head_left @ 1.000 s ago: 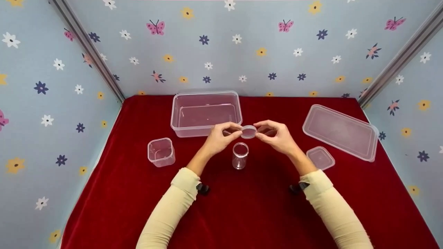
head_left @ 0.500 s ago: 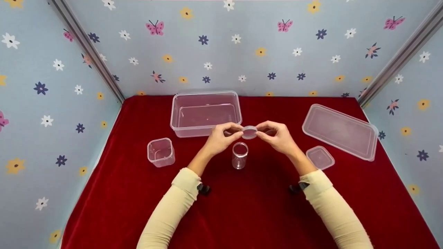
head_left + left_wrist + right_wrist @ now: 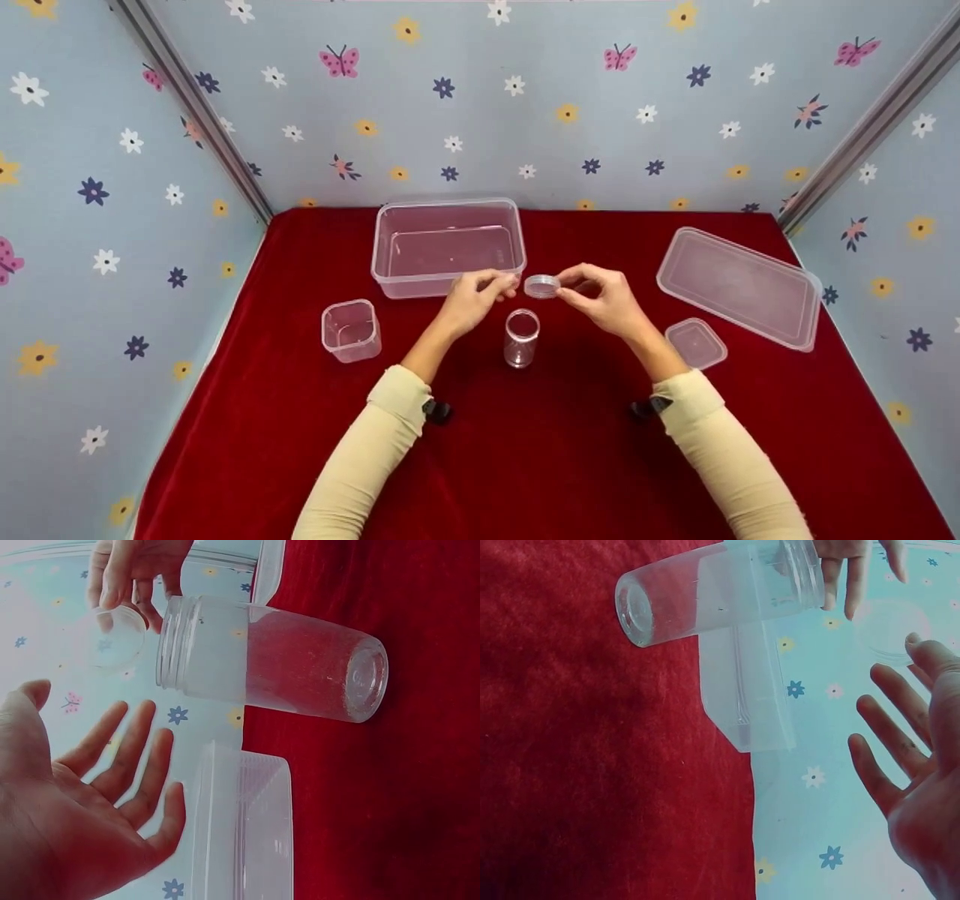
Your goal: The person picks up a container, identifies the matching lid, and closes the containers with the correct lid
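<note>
Between thumb and fingers my right hand (image 3: 601, 298) pinches a clear round screw lid (image 3: 541, 286) by its right edge, above and behind the jar. My left hand (image 3: 472, 301) is just left of the lid and apart from it; in the left wrist view its fingers (image 3: 129, 757) are loosely spread and hold nothing. An open clear jar (image 3: 521, 339) stands upright on the red cloth below and between the hands. In the right wrist view the lid (image 3: 892, 631) shows faintly at the thumb tip, beyond the jar's threaded mouth.
A large clear rectangular container (image 3: 450, 286) stands behind the left hand. A small square container (image 3: 352, 349) is at the left. On the right lie a large rectangular lid (image 3: 739, 289) and a small square lid (image 3: 696, 343). Flower-patterned walls (image 3: 495, 105) enclose the red-covered table (image 3: 525, 465).
My left hand has let go of the round lid and drawn slightly left. The right hand keeps its pinch on the lid, which is now tilted a little flatter.
</note>
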Available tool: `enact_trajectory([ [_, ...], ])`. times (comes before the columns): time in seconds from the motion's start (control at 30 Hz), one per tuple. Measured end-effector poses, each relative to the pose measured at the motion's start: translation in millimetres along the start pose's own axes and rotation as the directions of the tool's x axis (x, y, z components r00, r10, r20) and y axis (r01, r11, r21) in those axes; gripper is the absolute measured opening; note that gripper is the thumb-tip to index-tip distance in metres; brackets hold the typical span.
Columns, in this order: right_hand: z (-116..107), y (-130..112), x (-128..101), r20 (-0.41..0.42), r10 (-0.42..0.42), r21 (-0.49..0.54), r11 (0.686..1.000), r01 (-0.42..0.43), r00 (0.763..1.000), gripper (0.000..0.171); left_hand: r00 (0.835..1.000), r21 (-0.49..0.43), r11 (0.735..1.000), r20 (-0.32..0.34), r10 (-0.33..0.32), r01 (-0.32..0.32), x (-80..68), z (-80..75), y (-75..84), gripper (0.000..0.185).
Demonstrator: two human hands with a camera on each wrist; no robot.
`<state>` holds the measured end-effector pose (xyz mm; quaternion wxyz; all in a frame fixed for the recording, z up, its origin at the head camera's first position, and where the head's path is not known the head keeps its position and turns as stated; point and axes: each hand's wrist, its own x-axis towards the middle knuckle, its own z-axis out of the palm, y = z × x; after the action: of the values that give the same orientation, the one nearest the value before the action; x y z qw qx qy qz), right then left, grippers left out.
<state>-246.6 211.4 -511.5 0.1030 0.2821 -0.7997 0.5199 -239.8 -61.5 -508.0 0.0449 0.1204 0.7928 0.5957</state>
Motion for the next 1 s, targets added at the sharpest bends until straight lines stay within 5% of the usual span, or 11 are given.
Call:
enact_trajectory([
  [0.37,4.8,-0.4,2.9,-0.024,-0.095,-0.042,0.995,0.094,0.995,0.019,0.997,0.087,0.993,0.010,-0.077,0.076,2.4,-1.1,6.4,0.050],
  [1.0,13.3,0.9,4.7,-0.010,-0.168,0.025,0.985,0.168,0.986,0.018,0.997,0.117,0.993,0.066,-0.038,0.030,2.7,5.5,7.2,0.042],
])
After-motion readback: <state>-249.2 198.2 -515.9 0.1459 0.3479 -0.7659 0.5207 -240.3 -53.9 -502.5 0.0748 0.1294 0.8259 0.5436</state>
